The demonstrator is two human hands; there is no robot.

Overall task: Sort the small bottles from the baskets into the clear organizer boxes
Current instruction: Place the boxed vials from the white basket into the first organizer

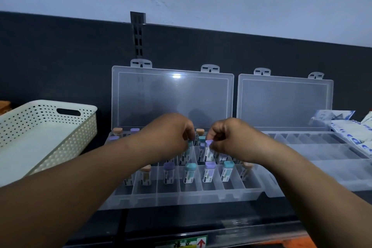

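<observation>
Head view: both hands work over the middle row of the left organizer box [181, 197], at about 12 o'clock from the wearer. The right hand [229, 139] pinches a purple-capped bottle [208, 152] by its cap, probably to drop it straight into a cell. The left hand [171, 133] grips a teal-capped bottle [188, 152], partly hidden. Both bottles stand near upright, caps toward 12 o'clock. The white basket [60, 127] sits at 9 o'clock.

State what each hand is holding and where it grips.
Right hand pinches a purple-capped bottle at its cap. Left hand grips a teal-capped bottle near the top.
</observation>
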